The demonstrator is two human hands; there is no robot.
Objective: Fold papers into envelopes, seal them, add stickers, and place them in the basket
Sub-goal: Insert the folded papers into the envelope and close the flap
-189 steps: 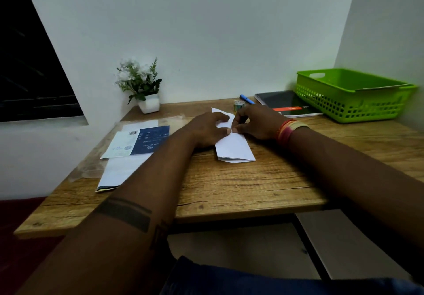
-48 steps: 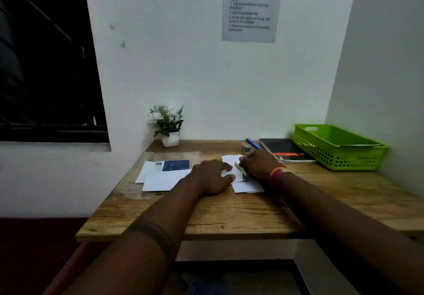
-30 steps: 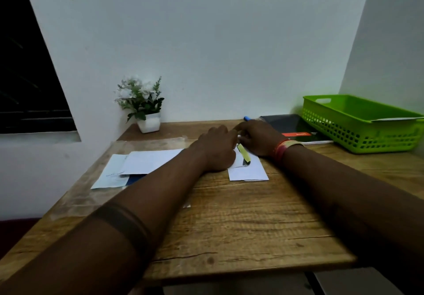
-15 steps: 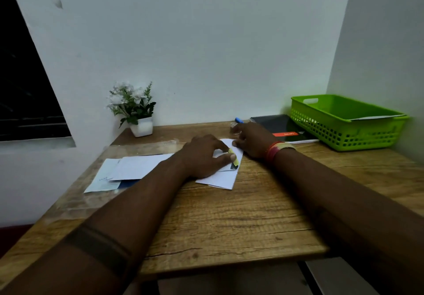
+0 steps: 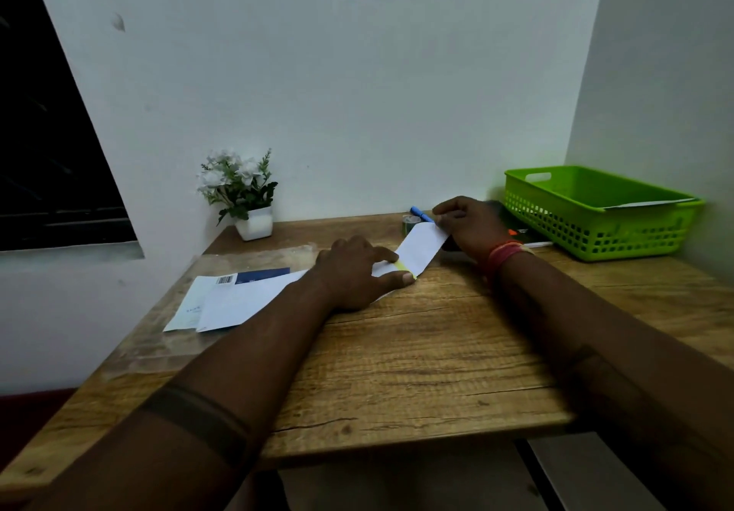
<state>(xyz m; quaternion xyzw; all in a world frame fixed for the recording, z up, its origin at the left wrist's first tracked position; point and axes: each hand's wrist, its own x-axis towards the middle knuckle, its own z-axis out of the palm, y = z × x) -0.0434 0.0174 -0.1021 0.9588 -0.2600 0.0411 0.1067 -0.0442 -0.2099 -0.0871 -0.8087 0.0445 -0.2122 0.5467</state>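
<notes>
A folded white paper envelope [image 5: 422,249] lies slanted on the wooden table [image 5: 417,359], with a yellow sticker strip [image 5: 406,268] across its near end. My left hand [image 5: 359,272] presses that near end and the sticker flat with straight fingers. My right hand [image 5: 470,224] pinches the far end of the envelope at its upper corner. The green basket [image 5: 595,208] stands at the table's back right, a white sheet showing inside it.
Loose white sheets and a blue-printed paper [image 5: 238,296] lie at the left. A small potted plant [image 5: 242,193] stands by the wall. A tape roll [image 5: 409,222], a blue pen [image 5: 420,213] and a dark notebook [image 5: 524,232] sit behind my right hand.
The envelope has been turned and now stretches toward the back right. My right hand moved to its far end; my left hand still presses the sticker end.
</notes>
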